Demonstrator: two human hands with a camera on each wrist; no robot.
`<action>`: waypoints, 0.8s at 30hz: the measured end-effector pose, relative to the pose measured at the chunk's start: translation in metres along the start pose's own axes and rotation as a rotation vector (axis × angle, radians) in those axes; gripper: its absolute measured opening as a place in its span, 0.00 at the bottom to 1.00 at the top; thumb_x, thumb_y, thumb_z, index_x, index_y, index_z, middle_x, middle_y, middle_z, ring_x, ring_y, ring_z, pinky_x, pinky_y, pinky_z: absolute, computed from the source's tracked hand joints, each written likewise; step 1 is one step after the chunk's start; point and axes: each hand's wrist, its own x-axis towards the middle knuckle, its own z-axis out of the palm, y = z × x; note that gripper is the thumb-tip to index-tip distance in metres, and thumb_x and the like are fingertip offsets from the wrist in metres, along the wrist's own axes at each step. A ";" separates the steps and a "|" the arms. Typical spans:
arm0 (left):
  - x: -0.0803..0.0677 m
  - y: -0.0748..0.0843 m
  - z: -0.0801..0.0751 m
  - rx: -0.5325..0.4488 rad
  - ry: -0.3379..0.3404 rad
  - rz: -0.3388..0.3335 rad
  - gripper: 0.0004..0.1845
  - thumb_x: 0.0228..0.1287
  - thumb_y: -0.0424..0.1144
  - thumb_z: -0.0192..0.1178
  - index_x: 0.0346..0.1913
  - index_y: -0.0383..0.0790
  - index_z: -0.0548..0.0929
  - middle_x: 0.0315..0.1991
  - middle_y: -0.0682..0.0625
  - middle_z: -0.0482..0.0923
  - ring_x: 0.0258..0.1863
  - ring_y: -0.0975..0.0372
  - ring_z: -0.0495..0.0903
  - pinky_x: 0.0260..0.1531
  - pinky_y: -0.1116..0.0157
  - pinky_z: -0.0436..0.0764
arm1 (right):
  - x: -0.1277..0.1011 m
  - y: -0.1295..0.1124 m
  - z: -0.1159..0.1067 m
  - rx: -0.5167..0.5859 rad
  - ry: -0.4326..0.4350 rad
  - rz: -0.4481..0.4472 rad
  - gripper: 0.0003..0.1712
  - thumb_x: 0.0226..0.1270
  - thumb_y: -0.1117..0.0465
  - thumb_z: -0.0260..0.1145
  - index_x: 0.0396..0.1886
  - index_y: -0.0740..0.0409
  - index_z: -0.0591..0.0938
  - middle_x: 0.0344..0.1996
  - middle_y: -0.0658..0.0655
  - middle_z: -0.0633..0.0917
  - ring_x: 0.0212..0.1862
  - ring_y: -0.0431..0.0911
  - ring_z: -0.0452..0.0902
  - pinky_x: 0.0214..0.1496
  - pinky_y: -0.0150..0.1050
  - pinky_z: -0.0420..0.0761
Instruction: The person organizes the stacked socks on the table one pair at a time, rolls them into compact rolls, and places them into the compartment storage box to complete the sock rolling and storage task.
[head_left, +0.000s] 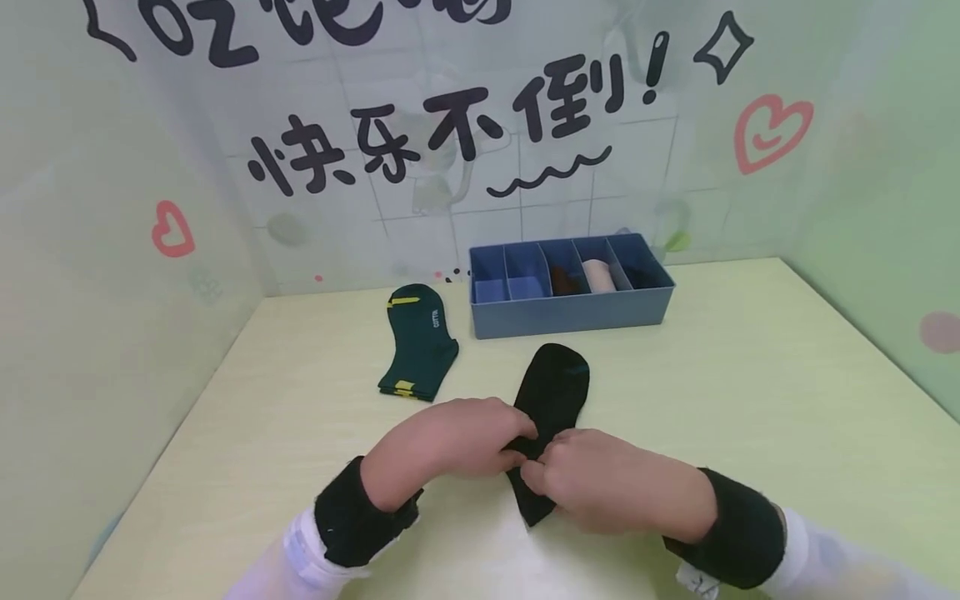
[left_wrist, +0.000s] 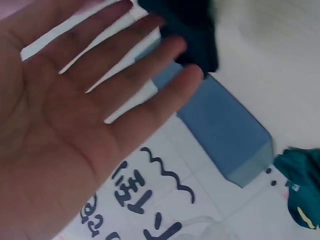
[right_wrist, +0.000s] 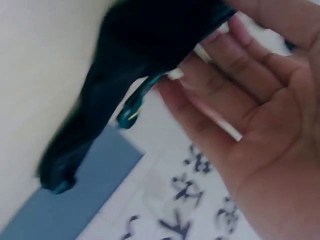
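Note:
A black sock (head_left: 553, 387) lies lengthwise in front of me, its rounded end pointing toward the box. My left hand (head_left: 465, 437) pinches the sock's left edge between thumb and forefinger; in the left wrist view its other fingers (left_wrist: 145, 107) are spread out straight. From the right, my right hand (head_left: 600, 479) grips the same sock near its lower part. The right wrist view shows the dark sock (right_wrist: 95, 95) hanging from the thumb side of that hand. To the left, a dark green sock (head_left: 416, 346) with yellow marks lies flat.
A blue divided box (head_left: 570, 317) stands at the back against the wall. Several of its compartments show; among them are a brown item (head_left: 564, 282), a pale pink roll (head_left: 598, 275) and a dark item (head_left: 640, 277). Side walls bound the pale table (head_left: 750, 358).

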 end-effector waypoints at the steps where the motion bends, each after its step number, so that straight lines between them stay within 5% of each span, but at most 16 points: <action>1: -0.003 0.003 -0.002 -0.009 0.033 0.026 0.10 0.68 0.40 0.60 0.50 0.48 0.85 0.44 0.57 0.84 0.40 0.66 0.81 0.45 0.67 0.81 | 0.001 0.006 0.000 0.093 -0.007 0.012 0.07 0.57 0.61 0.72 0.32 0.47 0.81 0.21 0.42 0.78 0.25 0.38 0.69 0.31 0.30 0.72; 6: -0.011 0.012 -0.008 -0.099 0.083 0.080 0.02 0.65 0.41 0.64 0.36 0.51 0.87 0.29 0.63 0.81 0.25 0.70 0.76 0.30 0.73 0.76 | -0.001 0.030 0.003 0.390 -0.001 0.064 0.10 0.51 0.61 0.78 0.32 0.44 0.86 0.32 0.39 0.82 0.35 0.34 0.76 0.38 0.29 0.78; 9: -0.007 0.009 -0.005 -0.107 0.041 0.085 0.05 0.61 0.48 0.68 0.37 0.54 0.87 0.29 0.65 0.82 0.26 0.72 0.77 0.32 0.73 0.77 | -0.002 0.034 0.005 0.402 0.026 0.069 0.10 0.50 0.61 0.79 0.34 0.44 0.90 0.37 0.41 0.84 0.40 0.33 0.78 0.42 0.29 0.80; 13: -0.002 0.011 0.003 -0.066 0.023 0.107 0.07 0.57 0.53 0.70 0.34 0.57 0.87 0.26 0.68 0.79 0.25 0.73 0.75 0.29 0.73 0.75 | 0.000 0.036 0.007 0.452 0.046 0.069 0.10 0.51 0.63 0.78 0.34 0.46 0.91 0.32 0.42 0.87 0.35 0.29 0.80 0.38 0.23 0.79; 19: 0.002 0.019 0.010 0.071 0.098 0.087 0.13 0.59 0.47 0.70 0.20 0.53 0.80 0.13 0.60 0.62 0.17 0.69 0.65 0.20 0.72 0.63 | 0.003 0.039 0.008 0.537 0.080 0.102 0.09 0.52 0.66 0.76 0.32 0.49 0.90 0.26 0.42 0.87 0.27 0.26 0.77 0.32 0.21 0.77; 24: 0.004 0.015 0.014 0.052 0.102 0.087 0.11 0.62 0.41 0.67 0.21 0.53 0.83 0.12 0.60 0.64 0.17 0.69 0.65 0.20 0.73 0.65 | 0.003 0.038 0.008 0.417 0.077 0.090 0.06 0.54 0.64 0.76 0.29 0.48 0.88 0.25 0.40 0.84 0.26 0.28 0.73 0.32 0.23 0.76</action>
